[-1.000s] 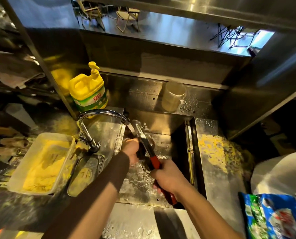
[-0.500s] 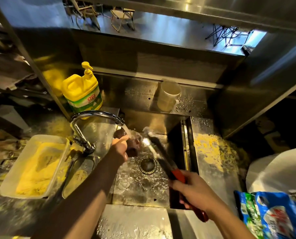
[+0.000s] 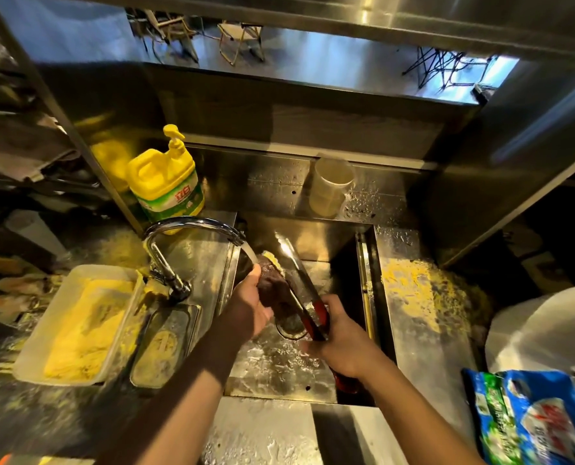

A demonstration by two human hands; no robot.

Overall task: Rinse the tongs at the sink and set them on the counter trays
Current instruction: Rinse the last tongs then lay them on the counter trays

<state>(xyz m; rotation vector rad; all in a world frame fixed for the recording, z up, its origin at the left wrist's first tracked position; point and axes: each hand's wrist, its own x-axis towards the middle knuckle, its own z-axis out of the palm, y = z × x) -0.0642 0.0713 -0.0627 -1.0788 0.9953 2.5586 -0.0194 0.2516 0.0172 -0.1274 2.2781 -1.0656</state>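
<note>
Metal tongs (image 3: 292,263) with red handles point up and away over the steel sink (image 3: 279,364). My right hand (image 3: 341,340) grips their red handles. My left hand (image 3: 249,307) holds a dark scrubbing sponge (image 3: 272,280) with a yellow edge against the left side of the tongs. Water runs from the curved tap (image 3: 192,226) onto the sponge. On the counter left of the sink lie a white plastic tray (image 3: 78,320) coated in yellow crumbs and a narrow metal tray (image 3: 165,347).
A yellow dish-soap pump bottle (image 3: 165,182) stands behind the tap. A translucent cup (image 3: 329,186) sits on the ledge behind the sink. Yellow crumbs (image 3: 413,290) cover the counter right of the sink. A blue-green bag (image 3: 534,417) lies at the lower right.
My right hand has brought the tongs back left, beside the sponge. My left hand with the sponge now presses against them under the running water.
</note>
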